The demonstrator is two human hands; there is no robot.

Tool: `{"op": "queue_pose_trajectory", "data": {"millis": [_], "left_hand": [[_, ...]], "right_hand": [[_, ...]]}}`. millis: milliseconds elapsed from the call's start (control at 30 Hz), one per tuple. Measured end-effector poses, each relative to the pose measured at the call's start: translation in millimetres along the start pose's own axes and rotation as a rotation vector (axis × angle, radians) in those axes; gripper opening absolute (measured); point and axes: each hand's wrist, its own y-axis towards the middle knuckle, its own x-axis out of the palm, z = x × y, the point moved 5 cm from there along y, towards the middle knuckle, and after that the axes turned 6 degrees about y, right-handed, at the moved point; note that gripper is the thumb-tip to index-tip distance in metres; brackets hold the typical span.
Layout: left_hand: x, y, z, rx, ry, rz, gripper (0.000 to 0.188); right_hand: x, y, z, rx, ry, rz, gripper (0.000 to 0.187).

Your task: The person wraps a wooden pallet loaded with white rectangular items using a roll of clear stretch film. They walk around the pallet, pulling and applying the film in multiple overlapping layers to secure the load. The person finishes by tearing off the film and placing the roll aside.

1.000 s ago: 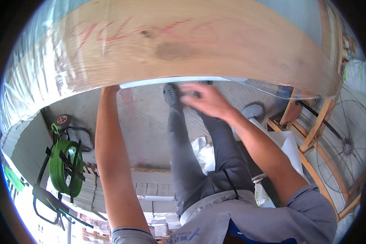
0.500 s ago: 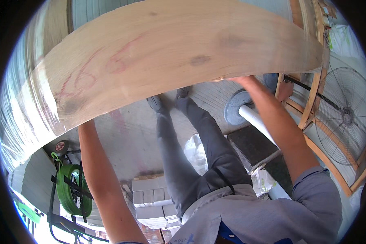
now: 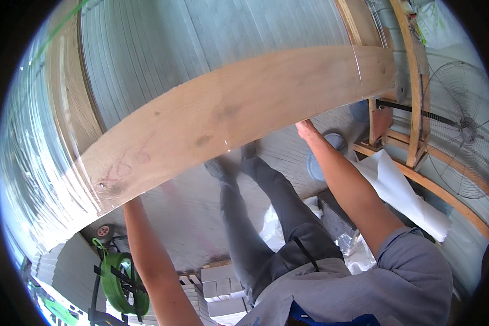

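A broad wooden board (image 3: 223, 103) covered in clear film spans the view in front of me, with faint red marks towards its left end. It edges a large wrapped stack of grey ribbed panels (image 3: 146, 43). At the board's lower left edge only the wrist of my left hand (image 3: 131, 205) shows; the fingers are hidden behind the wood. My right hand (image 3: 305, 129) grips the lower edge farther right, its fingertips tucked out of sight under the board.
On the left stands a cart with a green strap coil (image 3: 117, 282). White boxes (image 3: 223, 288) are stacked beside my legs. To the right are a grey round base (image 3: 318, 163), a curled white sheet (image 3: 402, 190), a wooden frame (image 3: 415, 108) and a large fan (image 3: 464, 130).
The board sits lower in view and looks narrower, with more grey panels showing beyond it. My right hand appears farther down and left. More of the white sheet shows beside my right arm.
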Motion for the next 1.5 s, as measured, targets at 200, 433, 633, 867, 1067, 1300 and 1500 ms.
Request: {"op": "queue_pose_trajectory", "data": {"millis": [200, 433, 633, 867, 1067, 1300, 1500], "left_hand": [[-1.8, -22.3, 36.2, -0.012, 0.094, -0.093, 0.038], [-50.8, -135.3, 49.8, -0.133, 0.172, -0.203, 0.033], [-126.6, -209.3, 109.4, -0.359, 0.155, -0.065, 0.038], [-200.4, -239.6, 271.6, -0.446, 0.320, 0.081, 0.046], [-237.1, -186.5, 345.5, -0.362, 0.202, 0.021, 0.044], [-233.1, -72.2, 365.9, -0.326, -0.153, 0.110, 0.043], [-245.8, 77.6, 418.1, 0.030, -0.039, 0.078, 0.030]], "right_hand": [[21.2, -8.3, 13.3, -0.033, -0.051, -0.038, 0.075], [-42.9, -118.7, -45.7, 0.154, -0.200, -0.154, 0.060], [-94.1, -197.8, -145.8, 0.038, -0.182, -0.112, 0.057], [-115.6, -227.7, -270.9, -0.026, -0.137, -0.122, 0.074], [-124.1, -214.4, -337.9, -0.049, -0.056, -0.076, 0.071], [-106.1, -156.4, -399.9, -0.006, 0.120, -0.042, 0.059], [-71.0, -53.9, -463.6, -0.025, 0.265, 0.060, 0.051]]}}
